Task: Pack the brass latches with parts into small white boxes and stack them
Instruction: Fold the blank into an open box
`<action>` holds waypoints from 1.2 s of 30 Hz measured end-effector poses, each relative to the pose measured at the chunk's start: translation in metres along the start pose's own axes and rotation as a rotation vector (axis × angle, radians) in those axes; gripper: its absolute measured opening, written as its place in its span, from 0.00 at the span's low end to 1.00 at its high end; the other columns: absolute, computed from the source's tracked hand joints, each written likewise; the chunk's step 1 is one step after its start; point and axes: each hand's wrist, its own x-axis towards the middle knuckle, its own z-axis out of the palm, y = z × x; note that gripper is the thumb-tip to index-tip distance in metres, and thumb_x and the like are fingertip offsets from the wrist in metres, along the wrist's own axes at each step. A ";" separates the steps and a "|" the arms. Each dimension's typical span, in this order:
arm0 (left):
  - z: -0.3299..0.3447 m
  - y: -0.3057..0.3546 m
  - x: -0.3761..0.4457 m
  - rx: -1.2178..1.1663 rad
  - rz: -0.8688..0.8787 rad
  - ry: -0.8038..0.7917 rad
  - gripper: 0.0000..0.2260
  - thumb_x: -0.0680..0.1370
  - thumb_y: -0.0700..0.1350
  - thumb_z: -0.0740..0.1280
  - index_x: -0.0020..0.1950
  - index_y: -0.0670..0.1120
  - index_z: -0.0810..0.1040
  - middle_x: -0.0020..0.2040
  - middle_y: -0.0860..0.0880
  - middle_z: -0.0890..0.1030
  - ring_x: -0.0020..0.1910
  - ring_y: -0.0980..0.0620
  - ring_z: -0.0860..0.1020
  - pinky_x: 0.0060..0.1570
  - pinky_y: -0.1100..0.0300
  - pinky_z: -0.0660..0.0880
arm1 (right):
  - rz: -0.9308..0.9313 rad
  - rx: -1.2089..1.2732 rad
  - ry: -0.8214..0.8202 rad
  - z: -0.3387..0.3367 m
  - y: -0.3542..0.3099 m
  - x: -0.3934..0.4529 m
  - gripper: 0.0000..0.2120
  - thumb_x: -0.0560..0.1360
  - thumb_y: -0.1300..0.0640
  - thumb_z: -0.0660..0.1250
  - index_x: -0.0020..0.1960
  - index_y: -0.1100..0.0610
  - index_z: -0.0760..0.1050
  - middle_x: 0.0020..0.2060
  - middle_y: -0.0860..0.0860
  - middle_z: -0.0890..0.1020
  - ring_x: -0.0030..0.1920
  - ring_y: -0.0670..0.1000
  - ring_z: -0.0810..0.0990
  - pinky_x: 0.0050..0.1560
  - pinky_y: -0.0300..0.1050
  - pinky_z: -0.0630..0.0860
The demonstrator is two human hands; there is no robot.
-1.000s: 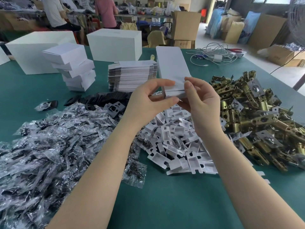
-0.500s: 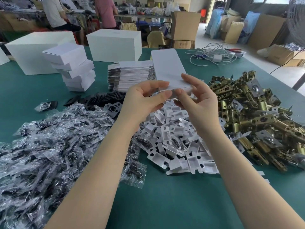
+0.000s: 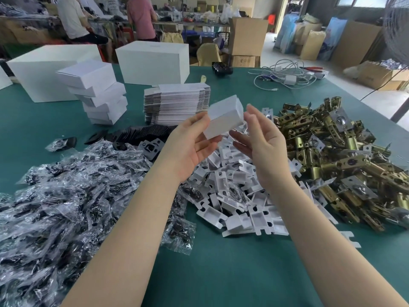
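My left hand [image 3: 190,147] holds a small white box [image 3: 223,119] between thumb and fingers, lifted above the table. The box has taken a squared shape, its end turned toward my right hand [image 3: 263,142], whose straight fingers hover just beside that end. A heap of brass latches [image 3: 345,160] lies to the right. White plastic inserts [image 3: 234,191] are piled under my hands. Clear bags of dark small parts [image 3: 66,191] cover the left. A stack of flat box blanks [image 3: 177,103] stands behind, and a stack of folded small white boxes [image 3: 97,91] is at the left rear.
Two large white cartons [image 3: 152,60] stand at the back of the green table [image 3: 221,273]. Black plates [image 3: 141,134] lie near the blanks. White cables [image 3: 287,76] sit back right. Two persons work at a far bench; brown cardboard boxes [image 3: 245,36] stand beyond.
The flat blank that both hands pinched has been opened into a squared box. It turned and came lower; my right hand let go and its fingers straightened beside the box end.
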 end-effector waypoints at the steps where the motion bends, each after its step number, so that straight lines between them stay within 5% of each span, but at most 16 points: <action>1: -0.001 0.000 0.001 -0.055 -0.051 0.000 0.11 0.81 0.43 0.67 0.63 0.45 0.77 0.46 0.42 0.85 0.37 0.50 0.84 0.33 0.63 0.79 | 0.068 0.056 0.022 0.000 0.000 0.001 0.17 0.80 0.48 0.65 0.68 0.46 0.71 0.61 0.47 0.80 0.50 0.51 0.86 0.48 0.43 0.82; 5: -0.004 0.001 0.003 -0.146 -0.291 -0.063 0.12 0.82 0.43 0.56 0.54 0.40 0.78 0.42 0.44 0.79 0.29 0.55 0.76 0.24 0.67 0.71 | 0.394 0.252 0.005 0.001 -0.006 0.004 0.31 0.67 0.36 0.68 0.66 0.48 0.70 0.65 0.56 0.77 0.54 0.53 0.85 0.52 0.48 0.82; 9: -0.003 -0.008 0.006 -0.032 -0.359 -0.013 0.11 0.82 0.46 0.55 0.50 0.44 0.75 0.36 0.50 0.74 0.25 0.57 0.69 0.21 0.69 0.62 | 0.411 0.430 -0.041 -0.002 -0.006 0.004 0.34 0.66 0.40 0.72 0.67 0.54 0.71 0.59 0.57 0.82 0.57 0.56 0.83 0.55 0.50 0.81; 11: -0.003 -0.012 0.008 0.019 -0.357 0.037 0.10 0.82 0.50 0.56 0.54 0.47 0.74 0.38 0.50 0.74 0.26 0.55 0.72 0.24 0.69 0.64 | 0.380 0.442 -0.011 -0.002 -0.007 0.004 0.35 0.66 0.45 0.74 0.70 0.54 0.70 0.62 0.57 0.80 0.56 0.56 0.83 0.54 0.51 0.81; 14: -0.003 -0.013 0.010 0.003 -0.319 0.015 0.23 0.81 0.65 0.55 0.53 0.48 0.78 0.42 0.46 0.79 0.39 0.48 0.77 0.36 0.60 0.76 | 0.324 0.333 0.045 0.000 -0.006 0.005 0.40 0.69 0.50 0.74 0.76 0.53 0.60 0.65 0.57 0.77 0.57 0.55 0.82 0.58 0.53 0.80; 16: -0.001 -0.014 0.011 -0.043 -0.269 -0.053 0.28 0.78 0.70 0.56 0.54 0.47 0.80 0.44 0.45 0.80 0.43 0.47 0.77 0.45 0.55 0.75 | 0.286 0.264 0.019 0.003 -0.004 0.003 0.38 0.69 0.50 0.75 0.74 0.51 0.61 0.65 0.56 0.77 0.61 0.56 0.80 0.61 0.54 0.78; 20: 0.003 -0.016 0.011 -0.140 -0.206 -0.002 0.20 0.79 0.61 0.64 0.58 0.46 0.78 0.45 0.44 0.81 0.40 0.50 0.79 0.46 0.58 0.78 | 0.199 0.206 -0.070 0.004 -0.004 0.000 0.37 0.70 0.49 0.74 0.74 0.50 0.61 0.63 0.52 0.79 0.64 0.54 0.78 0.61 0.50 0.77; 25: -0.001 -0.013 0.010 -0.041 -0.268 -0.065 0.22 0.81 0.62 0.59 0.58 0.47 0.81 0.45 0.41 0.82 0.46 0.44 0.81 0.52 0.49 0.81 | 0.067 0.136 -0.108 0.005 0.001 -0.002 0.17 0.76 0.56 0.70 0.62 0.51 0.71 0.50 0.43 0.84 0.55 0.46 0.82 0.51 0.42 0.79; 30: 0.007 -0.016 0.009 0.181 -0.096 0.064 0.19 0.82 0.62 0.57 0.58 0.49 0.78 0.54 0.44 0.83 0.51 0.48 0.80 0.51 0.56 0.78 | -0.066 0.017 -0.006 -0.004 -0.004 0.003 0.16 0.72 0.53 0.74 0.57 0.49 0.72 0.49 0.43 0.85 0.52 0.44 0.83 0.53 0.49 0.81; 32: 0.005 -0.017 0.007 0.357 0.074 0.025 0.22 0.81 0.64 0.58 0.65 0.51 0.76 0.63 0.48 0.81 0.59 0.51 0.80 0.62 0.52 0.75 | -0.124 -0.128 -0.004 -0.011 -0.005 0.006 0.16 0.73 0.55 0.75 0.57 0.48 0.72 0.50 0.46 0.84 0.51 0.45 0.83 0.50 0.47 0.82; 34: 0.005 -0.016 0.001 0.519 0.261 -0.062 0.26 0.75 0.68 0.62 0.68 0.56 0.74 0.63 0.59 0.80 0.61 0.59 0.78 0.62 0.55 0.76 | -0.162 -0.334 -0.060 -0.016 -0.006 0.008 0.17 0.72 0.56 0.76 0.55 0.47 0.72 0.50 0.47 0.83 0.47 0.44 0.84 0.47 0.45 0.83; 36: 0.004 -0.018 -0.001 0.598 0.377 -0.095 0.26 0.74 0.64 0.69 0.68 0.55 0.74 0.60 0.60 0.81 0.58 0.62 0.80 0.57 0.61 0.79 | -0.143 -0.485 -0.182 -0.019 -0.006 0.008 0.19 0.71 0.57 0.77 0.57 0.49 0.72 0.50 0.49 0.83 0.47 0.46 0.84 0.48 0.50 0.83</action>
